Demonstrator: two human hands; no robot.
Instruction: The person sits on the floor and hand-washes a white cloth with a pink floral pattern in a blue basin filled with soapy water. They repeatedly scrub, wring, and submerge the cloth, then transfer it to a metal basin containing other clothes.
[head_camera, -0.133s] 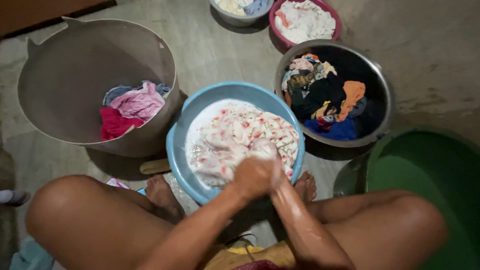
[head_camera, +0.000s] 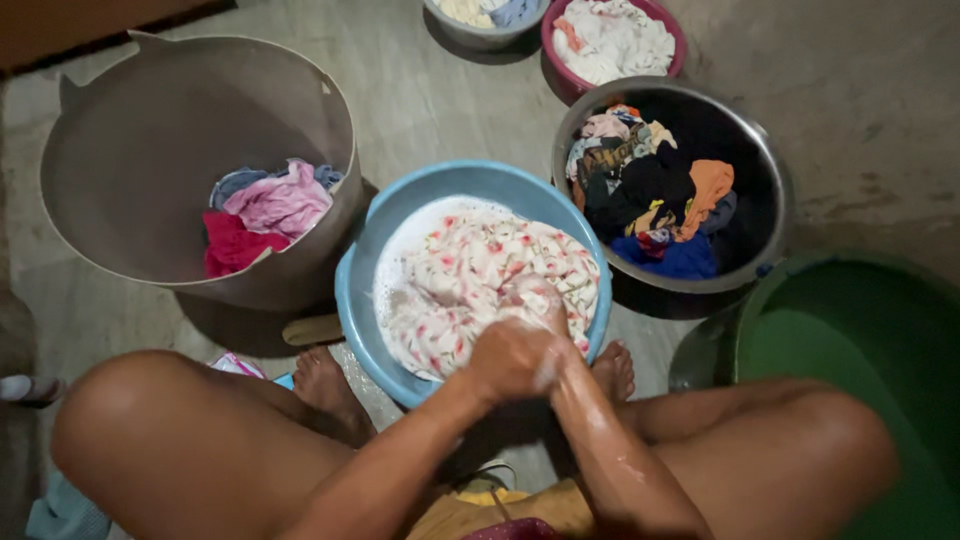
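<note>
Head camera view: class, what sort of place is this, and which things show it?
Probably a home hand-washing spot on a bare concrete floor: a blue basin holding soapy floral cloth, and a metal bowl of mixed clothes.

Bare floor between beige tub and steel bowl.

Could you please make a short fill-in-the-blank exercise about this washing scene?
1. Both hands press a floral cloth in the ___ basin.
2. The metal bowl holds dark and ___ clothes.
3. The pink garment lies in the ___ tub.

Missing words: blue; orange; grey
</note>
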